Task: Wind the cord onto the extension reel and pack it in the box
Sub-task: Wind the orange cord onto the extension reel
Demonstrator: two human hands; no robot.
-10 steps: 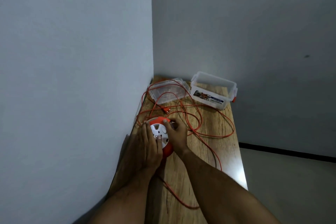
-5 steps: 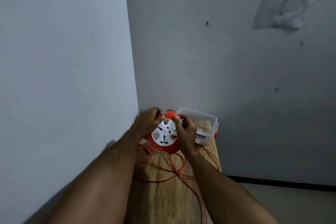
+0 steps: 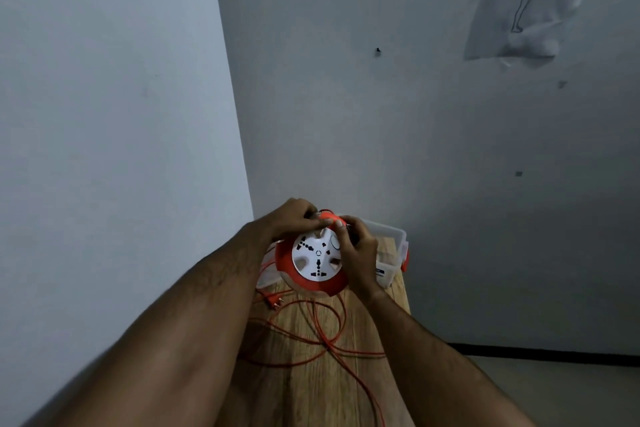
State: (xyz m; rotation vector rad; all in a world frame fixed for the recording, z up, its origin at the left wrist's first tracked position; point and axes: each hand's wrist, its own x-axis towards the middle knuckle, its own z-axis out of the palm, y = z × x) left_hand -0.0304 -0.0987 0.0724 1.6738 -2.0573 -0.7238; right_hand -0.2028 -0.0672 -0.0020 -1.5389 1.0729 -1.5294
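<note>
I hold the orange extension reel (image 3: 313,282) with its white socket face (image 3: 317,258) up in the air above the wooden table (image 3: 311,392), tilted toward me. My left hand (image 3: 294,218) grips its top left rim. My right hand (image 3: 358,253) grips its right side, fingertips at the top edge. The orange cord (image 3: 332,340) hangs from the reel and lies in loose loops on the table, its plug (image 3: 273,300) lying at the left. The clear plastic box (image 3: 391,253) stands behind the reel, mostly hidden by my right hand.
The clear box lid (image 3: 268,279) lies at the table's far left, partly hidden by my left arm. Walls close in on the left and behind the table. The table's right edge drops to the floor (image 3: 554,392).
Both hands have lifted the reel off the table and tilted its socket face toward me. My head has risen, so the table and box sit lower in view.
</note>
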